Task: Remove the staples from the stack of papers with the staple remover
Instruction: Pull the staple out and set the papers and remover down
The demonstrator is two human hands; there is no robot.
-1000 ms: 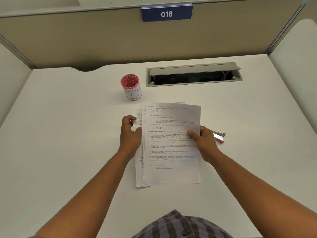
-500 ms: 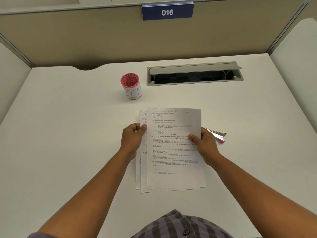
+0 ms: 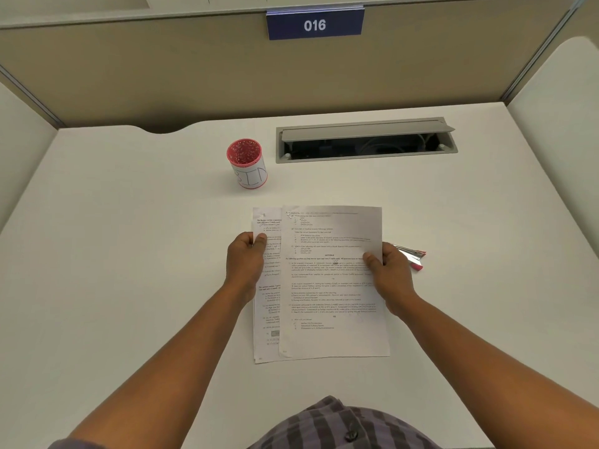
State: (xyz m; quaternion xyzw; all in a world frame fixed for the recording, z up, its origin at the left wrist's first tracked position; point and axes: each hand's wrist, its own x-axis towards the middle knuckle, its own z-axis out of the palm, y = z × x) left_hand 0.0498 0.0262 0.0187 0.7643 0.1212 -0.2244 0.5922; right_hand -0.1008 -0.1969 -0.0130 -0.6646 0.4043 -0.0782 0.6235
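Note:
A stack of printed papers [image 3: 330, 286] lies on the white desk in front of me, its sheets fanned so that lower pages stick out to the left. My left hand [image 3: 244, 260] grips the left edge of the lower sheets, thumb on top. My right hand [image 3: 389, 273] pinches the right edge of the top sheet, thumb on the page. The pink and silver staple remover [image 3: 411, 254] lies on the desk just right of my right hand, partly hidden behind it. No staple is plainly visible.
A pink mesh cup [image 3: 248, 163] with a white label reading BIN stands behind the papers to the left. An open grey cable slot [image 3: 366, 140] is set into the desk at the back right. Partition walls close in the desk at the back and on both sides.
The papers have slid a little toward me and the top sheet has shifted right, showing more of the lower pages. My left hand now grips the lower sheets' edge.

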